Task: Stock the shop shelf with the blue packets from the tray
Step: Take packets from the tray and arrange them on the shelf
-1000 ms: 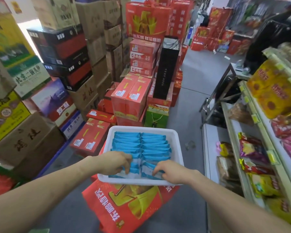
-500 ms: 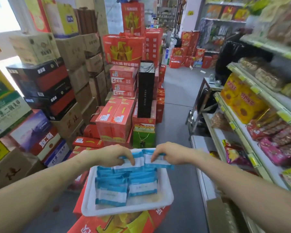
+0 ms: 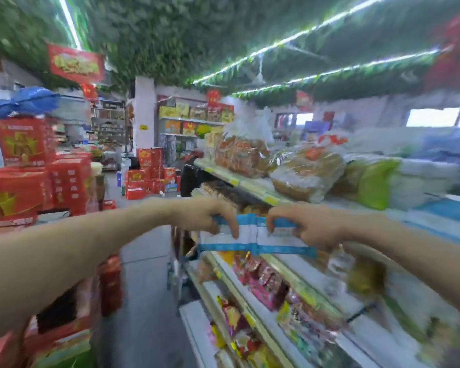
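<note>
Head view | left hand point(image 3: 205, 217) and right hand point(image 3: 307, 227) each pinch blue-and-white plastic packets point(image 3: 255, 239) | just beside white shop shelf point(image 3: 250, 185)

This is a small grocery shop. Tiered shelves point(image 3: 300, 269) run down the right side, packed with bright snack bags point(image 3: 260, 280), and yellow price tags point(image 3: 271, 200) sit along their front edges. Clear bags of baked goods point(image 3: 306, 171) lie on the top tier. Across the aisle floor point(image 3: 144, 282), red gift cartons point(image 3: 16, 192) are stacked high. More stocked racks point(image 3: 194, 123) stand at the far end. A red banner point(image 3: 76, 63) hangs from a ceiling dressed in green leaves point(image 3: 170, 35) and strip lights point(image 3: 290, 38).
</note>
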The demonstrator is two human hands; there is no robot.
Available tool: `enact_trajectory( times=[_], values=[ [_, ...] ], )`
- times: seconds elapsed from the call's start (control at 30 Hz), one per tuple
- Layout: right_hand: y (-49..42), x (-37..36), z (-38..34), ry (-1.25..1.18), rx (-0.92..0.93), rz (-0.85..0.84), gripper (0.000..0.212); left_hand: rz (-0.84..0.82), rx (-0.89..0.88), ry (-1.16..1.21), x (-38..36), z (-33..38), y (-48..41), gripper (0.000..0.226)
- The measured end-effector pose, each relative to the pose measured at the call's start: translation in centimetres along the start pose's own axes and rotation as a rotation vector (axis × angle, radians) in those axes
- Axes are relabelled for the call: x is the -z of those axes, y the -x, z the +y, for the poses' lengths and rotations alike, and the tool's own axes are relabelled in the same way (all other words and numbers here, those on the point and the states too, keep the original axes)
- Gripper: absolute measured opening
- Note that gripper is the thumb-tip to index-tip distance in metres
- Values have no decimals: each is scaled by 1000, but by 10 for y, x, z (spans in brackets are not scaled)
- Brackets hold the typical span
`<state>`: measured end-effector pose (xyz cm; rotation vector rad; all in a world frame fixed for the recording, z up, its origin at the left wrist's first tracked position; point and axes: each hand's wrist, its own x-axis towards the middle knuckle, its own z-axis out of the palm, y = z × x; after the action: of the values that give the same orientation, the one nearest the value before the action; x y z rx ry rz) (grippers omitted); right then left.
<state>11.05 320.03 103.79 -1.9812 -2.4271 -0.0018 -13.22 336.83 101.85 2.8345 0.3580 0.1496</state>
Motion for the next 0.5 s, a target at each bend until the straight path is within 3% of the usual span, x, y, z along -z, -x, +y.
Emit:
enact_trajectory(
  times=[0.2, 0.5],
  values=[
    [202, 71, 123, 43, -364, 126, 62, 43, -343, 5, 25, 146, -192, 34],
    [469, 106, 189, -50, -883, 269, 63, 25, -697, 10, -6, 360, -372, 41]
  ],
)
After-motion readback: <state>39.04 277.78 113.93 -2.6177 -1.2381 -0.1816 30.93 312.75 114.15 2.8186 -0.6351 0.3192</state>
